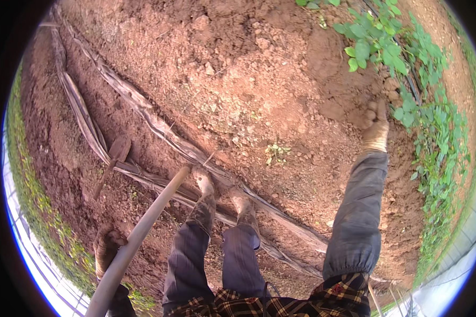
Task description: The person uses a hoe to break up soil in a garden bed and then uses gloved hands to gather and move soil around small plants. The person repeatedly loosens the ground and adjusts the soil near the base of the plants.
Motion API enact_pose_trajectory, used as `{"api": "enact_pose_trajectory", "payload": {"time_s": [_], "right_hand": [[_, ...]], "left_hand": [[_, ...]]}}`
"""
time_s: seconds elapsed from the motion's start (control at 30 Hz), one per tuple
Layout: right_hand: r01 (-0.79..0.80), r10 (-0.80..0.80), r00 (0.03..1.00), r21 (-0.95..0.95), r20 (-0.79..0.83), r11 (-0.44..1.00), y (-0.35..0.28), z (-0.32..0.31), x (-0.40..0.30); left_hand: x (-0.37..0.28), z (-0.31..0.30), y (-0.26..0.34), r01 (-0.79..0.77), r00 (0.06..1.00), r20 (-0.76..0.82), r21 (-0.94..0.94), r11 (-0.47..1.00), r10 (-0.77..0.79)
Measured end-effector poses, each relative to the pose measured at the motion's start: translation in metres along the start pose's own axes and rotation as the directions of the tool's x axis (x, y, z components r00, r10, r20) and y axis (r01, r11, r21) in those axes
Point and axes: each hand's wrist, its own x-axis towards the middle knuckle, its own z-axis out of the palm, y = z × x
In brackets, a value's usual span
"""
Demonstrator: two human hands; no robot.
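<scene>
My right hand (376,115), coated in soil and with a pale cuff at the wrist, reaches down to damp reddish-brown earth (337,95). Its fingers touch the ground beside a row of leafy green plants (408,105). One finger looks stretched out and the others bent; no object shows in it. My left hand (108,247), in a muddy glove, is low at the left, right against a thick wooden handle (142,226). The handle passes partly in front of that hand, so whether the fingers wrap it is hidden. The handle's far end is near my muddy feet (203,180).
Two long bundles of twisted, dirty sheeting (142,107) run diagonally across the ground around my feet. A soil-covered metal blade with a thin shank (120,148) lies across the left bundle. Dark tubing (414,89) runs among the plants. Grass (31,190) borders the left side.
</scene>
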Motion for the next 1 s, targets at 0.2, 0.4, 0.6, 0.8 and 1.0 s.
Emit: {"api": "enact_pose_trajectory", "payload": {"time_s": [0.2, 0.4, 0.6, 0.8, 1.0], "right_hand": [[-0.057, 0.057, 0.998, 0.003, 0.031, 0.998, -0.02, 0.031, -0.001], [0.188, -0.007, 0.945, -0.523, 0.328, 0.831, -0.03, 0.258, -0.078], [0.184, 0.072, 0.916, -0.574, 0.394, 0.798, -0.009, 0.399, -0.025], [-0.287, 0.417, 0.799, -0.335, 0.434, 0.898, -0.005, 0.39, 0.065], [0.068, 0.02, 0.98, -0.432, 0.198, 0.899, -0.004, 0.416, -0.012]], "left_hand": [[-0.003, -0.006, 0.008, -0.02, 0.999, -0.045, 0.107, 0.994, 0.025], [0.002, 0.006, 0.011, 0.044, 0.99, -0.14, 0.064, 0.997, -0.035], [-0.003, 0.016, 0.018, 0.098, 0.967, -0.243, 0.061, 0.993, -0.08], [0.001, 0.017, 0.024, 0.155, 0.95, -0.278, 0.029, 0.987, -0.141], [-0.004, 0.015, 0.034, 0.167, 0.944, -0.301, 0.091, 0.982, -0.133]]}}
